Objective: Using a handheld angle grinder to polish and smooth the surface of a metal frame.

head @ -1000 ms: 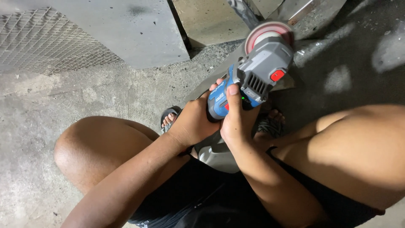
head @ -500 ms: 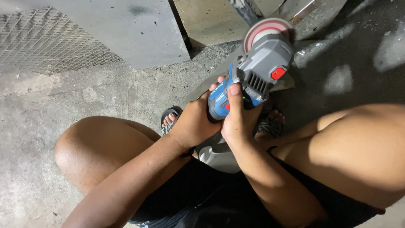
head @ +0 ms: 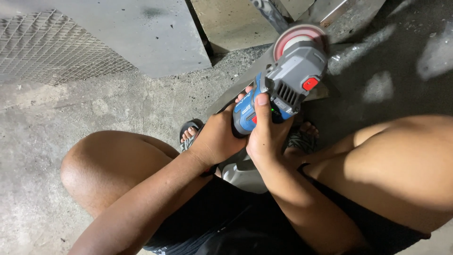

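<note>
Both hands are clamped on a blue-and-grey angle grinder point(head: 278, 89) held low between the squatting person's knees: the left hand point(head: 218, 139) wraps the rear of the blue handle at about 7 o'clock from the tool's head, and the right hand point(head: 265, 137) closes its grip over the handle's top, thumb laid along it. The pinkish disc point(head: 297, 38) sits at 1 o'clock from the hands, right over a grey metal piece point(head: 245, 85) slanting across the concrete floor point(head: 61, 108). As I judge it, the danger is a kickback: the disc could snag an edge of the metal and jump back toward the bare knees or the sandalled foot point(head: 190, 133) at 9 o'clock, and sparks could reach uncovered skin. A mesh panel point(head: 52, 47) lies at 10 o'clock. Against the frame a second ago, little differs: the grinder's head sits almost as it did, the hands keep the same hold
</note>
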